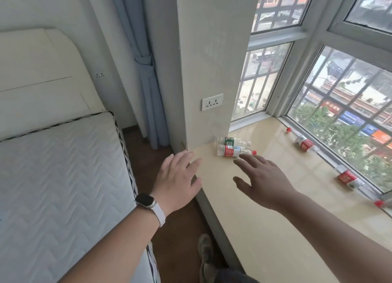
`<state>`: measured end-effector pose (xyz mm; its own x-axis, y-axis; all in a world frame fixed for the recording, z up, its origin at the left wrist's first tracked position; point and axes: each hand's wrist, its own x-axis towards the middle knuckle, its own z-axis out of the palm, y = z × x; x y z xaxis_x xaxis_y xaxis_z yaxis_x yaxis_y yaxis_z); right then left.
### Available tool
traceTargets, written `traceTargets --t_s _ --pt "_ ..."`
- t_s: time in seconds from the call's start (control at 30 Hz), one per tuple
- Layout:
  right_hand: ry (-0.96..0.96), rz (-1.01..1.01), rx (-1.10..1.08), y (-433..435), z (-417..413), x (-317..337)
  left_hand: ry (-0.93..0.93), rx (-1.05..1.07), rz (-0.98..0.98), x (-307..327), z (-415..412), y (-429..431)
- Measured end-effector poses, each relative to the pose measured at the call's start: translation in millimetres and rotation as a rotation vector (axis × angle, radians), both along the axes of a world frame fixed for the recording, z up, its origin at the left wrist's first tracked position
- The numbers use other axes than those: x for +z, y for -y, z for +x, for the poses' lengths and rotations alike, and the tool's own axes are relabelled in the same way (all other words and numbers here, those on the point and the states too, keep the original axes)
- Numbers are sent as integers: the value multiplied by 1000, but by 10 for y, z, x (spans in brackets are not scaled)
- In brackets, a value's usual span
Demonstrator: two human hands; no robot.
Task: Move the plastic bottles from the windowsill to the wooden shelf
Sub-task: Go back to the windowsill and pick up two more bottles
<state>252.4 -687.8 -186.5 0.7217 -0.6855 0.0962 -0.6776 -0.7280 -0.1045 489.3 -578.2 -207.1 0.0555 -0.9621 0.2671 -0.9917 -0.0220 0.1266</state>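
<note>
Several plastic bottles lie on their sides on the beige windowsill [265,219]. A green-label bottle [232,141] and a red-label bottle [234,151] lie side by side near the wall corner. Along the window lie two more red-label bottles [303,144] [347,180], and a red cap [379,203] shows at the right edge. My right hand [263,181] hovers over the sill with fingers spread, just short of the red-label bottle, holding nothing. My left hand [178,181], with a watch on the wrist, is spread open over the sill's left edge. No wooden shelf is in view.
A bed with a white mattress [59,187] and headboard fills the left. A narrow strip of brown floor [180,229] runs between bed and sill. A wall pillar with a socket [212,102] and a tied blue curtain [146,81] stand behind. Barred windows line the right.
</note>
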Motion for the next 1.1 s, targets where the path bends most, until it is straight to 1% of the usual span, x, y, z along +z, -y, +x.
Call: traceTargets --t_s 0.23,0.43,0.6,0.8,0.93,1.0,1.1 --pt "15 99 -33 837 216 -210 21 -7 96 -9 228 830" --pt "51 163 -82 1608 214 -351 66 -73 156 71 293 1809" --pt "117 144 -132 2076 102 -470 135 -164 190 99 173 2476" --pt "155 186 -238 2360 -61 -485 139 -263 220 22 38 2985" --pt "76 249 -331 2482 -189 -558 142 -337 222 -72 7 3345" --pt "67 283 -382 2511 -211 -598 123 -380 211 -135 -5 3513" --pt "52 281 -453 2511 -187 -648 108 -475 228 -259 2 3747"
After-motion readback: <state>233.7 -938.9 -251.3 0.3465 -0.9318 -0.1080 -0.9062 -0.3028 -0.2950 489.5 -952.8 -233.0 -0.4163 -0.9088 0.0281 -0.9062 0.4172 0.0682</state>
